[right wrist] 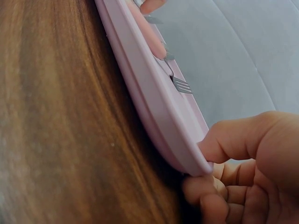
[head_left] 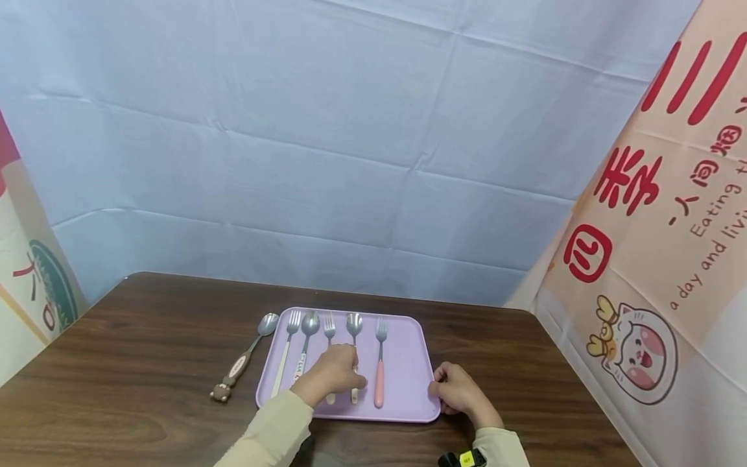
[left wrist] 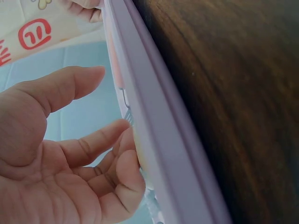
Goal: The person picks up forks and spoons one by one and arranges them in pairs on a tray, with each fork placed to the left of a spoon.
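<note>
My left hand [head_left: 334, 374] is over the middle of a lilac tray [head_left: 405, 376]. Its thumb stands apart from the bent fingertips, which reach down among the handles. Under it lie a pale-handled fork [head_left: 329, 327] and a pale-handled spoon [head_left: 354, 324], their handles partly hidden. At the tray's lower right corner, my right hand [head_left: 461, 392] pinches the rim, thumb above and fingers below, as the right wrist view shows. Between the hands rests a pink-handled fork [head_left: 380, 383]. Farther left on the tray are a white-handled fork [head_left: 285, 357] and a spoon with a patterned handle [head_left: 308, 327].
A spoon with a brown bear handle [head_left: 237, 368] lies on the dark wooden table [head_left: 157, 350], left of the tray. Pale blue cloth [head_left: 292, 162] hangs behind the table. A printed cloth [head_left: 642, 272] hangs along the right side.
</note>
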`<act>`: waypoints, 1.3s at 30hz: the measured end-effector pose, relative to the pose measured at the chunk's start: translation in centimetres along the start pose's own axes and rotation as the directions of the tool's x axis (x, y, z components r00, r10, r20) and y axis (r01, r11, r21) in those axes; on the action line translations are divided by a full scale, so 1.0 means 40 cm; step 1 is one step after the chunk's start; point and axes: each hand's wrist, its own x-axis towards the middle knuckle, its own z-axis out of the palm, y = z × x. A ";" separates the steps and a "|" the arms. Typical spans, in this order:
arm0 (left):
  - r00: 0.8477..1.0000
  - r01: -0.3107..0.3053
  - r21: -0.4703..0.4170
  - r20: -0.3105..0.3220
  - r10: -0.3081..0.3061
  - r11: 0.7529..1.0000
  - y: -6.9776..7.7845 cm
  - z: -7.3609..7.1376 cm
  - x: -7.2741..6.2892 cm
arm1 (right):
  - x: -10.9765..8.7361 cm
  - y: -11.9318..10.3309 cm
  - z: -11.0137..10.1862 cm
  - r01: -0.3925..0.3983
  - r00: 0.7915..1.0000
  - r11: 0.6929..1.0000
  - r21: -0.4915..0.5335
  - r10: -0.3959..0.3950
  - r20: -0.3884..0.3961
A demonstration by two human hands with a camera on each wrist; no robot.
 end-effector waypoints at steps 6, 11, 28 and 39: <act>0.999 -0.042 0.104 0.004 0.041 0.994 -0.007 -0.011 -0.001 | 0.001 -0.003 0.001 0.002 1.000 1.000 -0.011 -0.002 0.000; 0.988 -0.152 0.245 0.043 0.146 0.958 -0.015 -0.020 -0.004 | 0.000 -0.003 -0.001 0.011 1.000 1.000 -0.017 -0.011 -0.007; 0.985 -0.168 0.199 0.077 0.155 0.966 -0.025 -0.014 -0.004 | -0.002 0.007 0.000 0.022 1.000 1.000 -0.005 -0.022 0.001; 0.984 -0.173 0.198 0.068 0.163 0.965 -0.028 -0.020 -0.008 | 0.003 0.006 0.003 0.027 1.000 1.000 0.008 -0.027 0.006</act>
